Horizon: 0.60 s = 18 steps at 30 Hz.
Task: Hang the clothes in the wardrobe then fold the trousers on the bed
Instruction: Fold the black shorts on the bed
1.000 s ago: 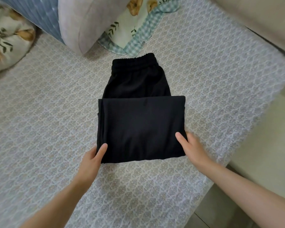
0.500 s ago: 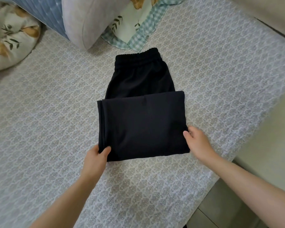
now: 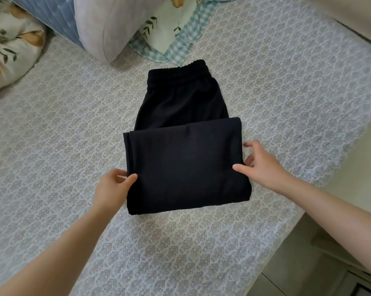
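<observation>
At centre frame on the bed (image 3: 52,146), our left hand (image 3: 111,189) pinches the left edge of the folded trousers (image 3: 184,163); our right hand (image 3: 263,165) grips the right edge, thumb on top.

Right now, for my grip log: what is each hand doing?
Left hand: pinches the trousers at their left edge.
Right hand: grips their right edge, thumb on top.
</observation>
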### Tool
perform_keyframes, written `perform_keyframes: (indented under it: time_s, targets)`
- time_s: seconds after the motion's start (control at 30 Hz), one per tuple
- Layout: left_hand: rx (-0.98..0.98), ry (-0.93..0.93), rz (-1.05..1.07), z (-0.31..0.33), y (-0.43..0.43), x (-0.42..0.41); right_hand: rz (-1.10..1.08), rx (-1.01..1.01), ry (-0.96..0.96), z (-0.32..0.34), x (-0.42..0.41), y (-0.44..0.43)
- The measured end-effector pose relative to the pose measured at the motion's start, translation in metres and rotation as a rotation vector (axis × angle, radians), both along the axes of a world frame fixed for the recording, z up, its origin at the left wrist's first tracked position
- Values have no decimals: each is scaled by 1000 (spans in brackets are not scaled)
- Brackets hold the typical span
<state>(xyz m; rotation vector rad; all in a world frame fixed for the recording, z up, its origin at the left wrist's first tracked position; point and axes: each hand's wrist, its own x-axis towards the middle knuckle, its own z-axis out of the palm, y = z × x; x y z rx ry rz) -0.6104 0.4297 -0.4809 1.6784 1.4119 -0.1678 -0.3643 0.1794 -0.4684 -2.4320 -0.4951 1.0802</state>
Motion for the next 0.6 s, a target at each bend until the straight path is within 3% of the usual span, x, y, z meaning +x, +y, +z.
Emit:
perform_keyframes:
  time_s: [0.07, 0.13, 0.23, 0.33, 0.43, 0.6]
  targets:
    - [256, -10, -157, 3, 7, -2, -22, 81, -95, 4, 8, -2]
    - [540, -93, -484, 3, 19, -2, 72, 179, -307, 9, 14, 1]
    - [785, -88, -1091, -4, 41, 5, 568, 208, -672, 12, 20, 13]
    - [863, 34, -1482, -11, 59, 19, 1215, 117, -791, 1, 28, 26]
    - [919, 121, -1667, -20, 74, 33, 1486, 103, -851, -16, 45, 37]
    - [947, 64, -1738, -33, 87, 41, 1652, 144, -948, -32, 85, 31]
